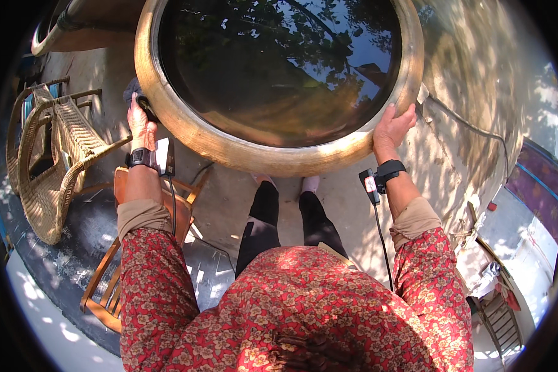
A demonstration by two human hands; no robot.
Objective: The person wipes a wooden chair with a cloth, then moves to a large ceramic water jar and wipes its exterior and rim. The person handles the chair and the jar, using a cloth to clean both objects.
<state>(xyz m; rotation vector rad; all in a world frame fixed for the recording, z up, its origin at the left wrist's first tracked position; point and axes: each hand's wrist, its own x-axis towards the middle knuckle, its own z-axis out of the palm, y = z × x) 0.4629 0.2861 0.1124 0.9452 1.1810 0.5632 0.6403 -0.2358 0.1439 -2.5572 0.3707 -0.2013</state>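
A large round vessel [255, 160] with a thick, pale brown rim stands in front of me, filled with dark water [260, 69] that mirrors leaves and sky. At the rim's left outer side, my left hand [140, 118] holds a dark grey cloth [132, 90], part of which is hidden behind the hand. On the right, my right hand [393, 128] rests on the rim with its fingers over the outer edge and nothing in it. Both wrists wear black straps with small cabled devices.
A woven wicker chair [81, 128] stands at the left, with a wooden chair [103, 311] nearer my left arm. Another rimmed vessel [102, 39] is at the upper left. A cable [469, 124] runs at the right, above a slatted rack [502, 321] at the lower right.
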